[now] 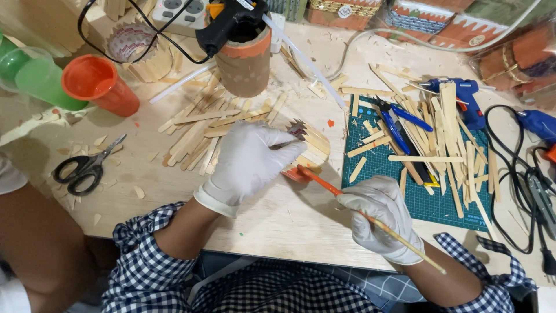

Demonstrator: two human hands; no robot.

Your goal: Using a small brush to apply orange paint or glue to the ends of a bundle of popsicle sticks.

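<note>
At the centre of the frame the gloved left hand (249, 162) lies over a small holder clad in wooden sticks (307, 152), its fingers curled around the holder to steady it on the pale worktop (174, 191). The gloved right hand (382, 217), lower right, pinches a thin orange-handled brush (347, 200) whose tip touches the holder's orange lower edge. Loose wooden sticks (202, 133) lie just above, scissors (87, 168) at left, a green cutting mat (428, 191) at right.

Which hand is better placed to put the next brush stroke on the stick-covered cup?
Right. The right hand grips the orange-tipped brush, whose tip already meets the stick-covered cup. The left hand is wrapped over the cup, steadying it on the table.
</note>
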